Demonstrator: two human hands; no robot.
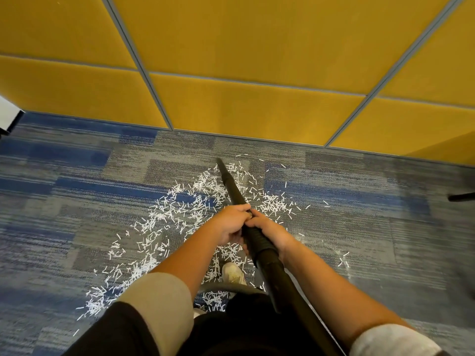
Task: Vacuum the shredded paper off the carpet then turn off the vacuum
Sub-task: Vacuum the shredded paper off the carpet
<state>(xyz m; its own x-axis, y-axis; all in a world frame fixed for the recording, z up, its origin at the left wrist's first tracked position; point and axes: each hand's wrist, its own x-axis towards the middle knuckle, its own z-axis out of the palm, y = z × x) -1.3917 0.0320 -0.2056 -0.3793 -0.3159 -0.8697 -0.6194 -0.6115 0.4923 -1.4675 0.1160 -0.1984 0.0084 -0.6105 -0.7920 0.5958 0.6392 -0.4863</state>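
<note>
A black vacuum wand (232,185) slopes away from me, its narrow tip near the carpet's far edge by the wall. My left hand (232,223) grips the wand from the left and my right hand (270,231) grips it from the right, just behind the left, where the ribbed hose cuff begins. White shredded paper (164,217) lies scattered over the blue-grey carpet (77,181), mostly left of the wand and around my feet, with a smaller patch right of it. The vacuum body is out of view.
A yellow panelled wall (244,109) runs across the far side. My light shoe (234,274) stands among the shreds, with a grey hose (226,287) curving past it. A dark chair leg (461,196) pokes in at the right edge; a white object (7,116) sits far left.
</note>
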